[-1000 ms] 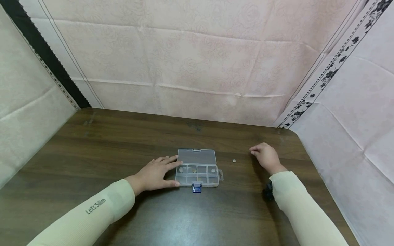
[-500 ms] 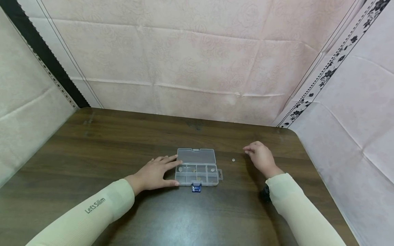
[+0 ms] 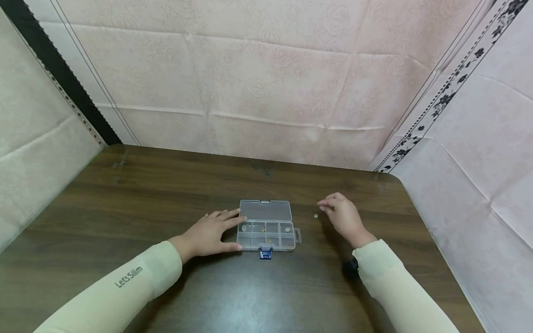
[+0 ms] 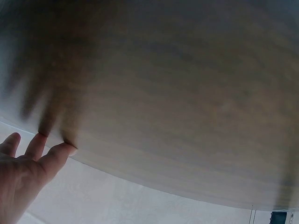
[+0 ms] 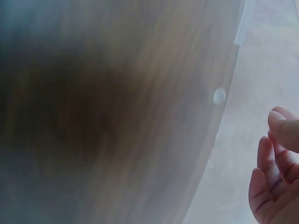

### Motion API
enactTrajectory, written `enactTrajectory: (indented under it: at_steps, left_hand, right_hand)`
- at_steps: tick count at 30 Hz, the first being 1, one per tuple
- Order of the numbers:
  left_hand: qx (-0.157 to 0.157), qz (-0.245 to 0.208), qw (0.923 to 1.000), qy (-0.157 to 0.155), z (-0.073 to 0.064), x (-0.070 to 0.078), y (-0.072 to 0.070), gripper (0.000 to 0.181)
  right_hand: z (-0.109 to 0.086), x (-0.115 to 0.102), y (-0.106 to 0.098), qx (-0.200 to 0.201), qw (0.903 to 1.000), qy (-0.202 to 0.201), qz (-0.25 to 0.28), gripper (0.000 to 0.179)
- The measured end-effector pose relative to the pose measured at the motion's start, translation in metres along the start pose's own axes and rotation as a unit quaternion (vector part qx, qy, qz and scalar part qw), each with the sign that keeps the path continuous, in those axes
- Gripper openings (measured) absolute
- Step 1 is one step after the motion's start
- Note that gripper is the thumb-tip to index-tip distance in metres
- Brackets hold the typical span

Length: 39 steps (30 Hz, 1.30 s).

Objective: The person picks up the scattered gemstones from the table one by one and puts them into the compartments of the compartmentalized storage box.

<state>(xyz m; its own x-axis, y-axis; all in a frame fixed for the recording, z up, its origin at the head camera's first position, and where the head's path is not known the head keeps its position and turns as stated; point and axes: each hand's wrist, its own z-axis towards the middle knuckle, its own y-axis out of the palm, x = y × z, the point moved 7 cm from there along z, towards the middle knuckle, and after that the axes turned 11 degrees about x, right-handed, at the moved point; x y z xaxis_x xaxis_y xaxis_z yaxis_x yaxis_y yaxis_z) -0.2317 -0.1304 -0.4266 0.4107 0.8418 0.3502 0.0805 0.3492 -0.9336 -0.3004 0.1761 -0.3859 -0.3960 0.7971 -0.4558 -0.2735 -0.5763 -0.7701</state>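
Note:
My left hand (image 3: 211, 232) lies spread at the left side of a clear plastic compartment box (image 3: 239, 240), its fingertips and thumb right at the box's edge. The lid (image 3: 265, 211) is swung back, away from me. Small pale round pieces, like pills or buttons, sit in some compartments, one of them a white piece (image 3: 288, 229) at the right. Another small white disc (image 3: 315, 216) rests on the table to the right of the box. Just beyond it hovers my right hand (image 3: 345, 217), thumb and index fingertips together; I cannot tell whether they pinch anything.
The wooden table (image 3: 166, 180) ends at a pale patterned cloth (image 3: 250, 92) at the back, with cloth on both sides too. A blue latch (image 3: 265, 253) sticks out from the box's front, and a clear hanging tab (image 3: 297, 235) from its right side.
My right hand has moved left across the table, its fingertips now close to the white disc. The left hand and the box have stayed in place.

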Motion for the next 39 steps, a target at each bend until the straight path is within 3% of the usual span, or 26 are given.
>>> enactTrajectory:
  at_steps: [24,39]
  left_hand:
    - [0.0,-0.001,1.0,0.0,0.0,0.0,0.001,0.079]
    - [0.002,-0.007,1.0,0.0,0.0,0.0,0.0,0.078]
  right_hand:
    - [-0.018,-0.052,0.013,0.014,0.9975,-0.033,0.061,0.013]
    - [-0.024,-0.082,0.027,-0.025,0.996,-0.016,0.084,0.015]
